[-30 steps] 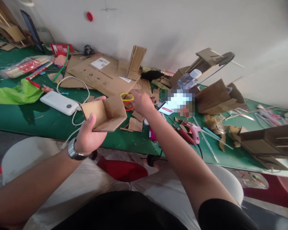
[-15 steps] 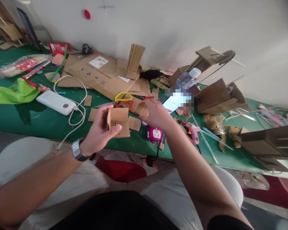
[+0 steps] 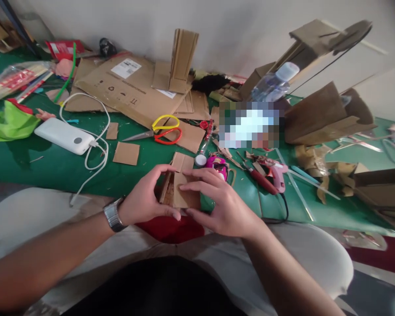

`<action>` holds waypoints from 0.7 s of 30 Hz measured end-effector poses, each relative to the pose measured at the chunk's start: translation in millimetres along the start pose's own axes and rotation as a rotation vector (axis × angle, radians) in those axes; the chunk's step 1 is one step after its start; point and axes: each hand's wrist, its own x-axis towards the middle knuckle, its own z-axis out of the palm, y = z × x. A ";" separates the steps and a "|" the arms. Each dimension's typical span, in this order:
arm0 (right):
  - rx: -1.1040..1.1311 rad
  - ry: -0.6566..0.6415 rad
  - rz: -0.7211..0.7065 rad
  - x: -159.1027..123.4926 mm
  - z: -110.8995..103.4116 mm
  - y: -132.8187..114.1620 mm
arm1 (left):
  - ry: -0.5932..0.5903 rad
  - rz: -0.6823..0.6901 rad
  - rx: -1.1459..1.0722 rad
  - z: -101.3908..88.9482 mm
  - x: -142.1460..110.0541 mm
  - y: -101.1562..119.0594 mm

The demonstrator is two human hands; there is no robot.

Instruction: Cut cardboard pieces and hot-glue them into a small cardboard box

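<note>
My left hand [image 3: 143, 197] is closed around a small folded cardboard box [image 3: 166, 191] at the table's near edge, thumb below and fingers above. From the other side, my right hand [image 3: 222, 202] grips a flat cardboard piece [image 3: 186, 193] laid over the box's open face. Its fingertips rest on that piece. Just beyond lies a loose cardboard scrap [image 3: 183, 161], partly hidden by the hands. A magenta power socket [image 3: 216, 163] sits close behind my right hand. Scissors [image 3: 167, 131] with yellow and red handles lie farther back, blades pointing left.
A white power bank [image 3: 64, 136] with a looped cable lies left, beside a square cardboard piece [image 3: 126, 153]. Right are a pink glue gun [image 3: 278, 175], a blurred lit screen [image 3: 250, 127], a plastic bottle [image 3: 276, 83] and cardboard constructions [image 3: 322, 116]. A large cardboard sheet [image 3: 118, 92] lies behind.
My right hand has come back from the table's middle to the box and now holds a flat cardboard piece against it. My left hand has brought the box nearer and turned it.
</note>
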 end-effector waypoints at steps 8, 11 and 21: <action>0.004 0.046 -0.060 -1.1 -2.7 11.8 | -0.067 -0.037 -0.038 -0.9 -8.2 7.1; 0.034 0.047 -0.080 -1.2 -6.0 12.4 | -0.073 0.004 -0.013 -1.8 -7.8 10.0; 0.091 0.041 -0.100 0.6 -6.6 10.5 | -0.052 0.199 0.023 -2.5 -5.2 13.3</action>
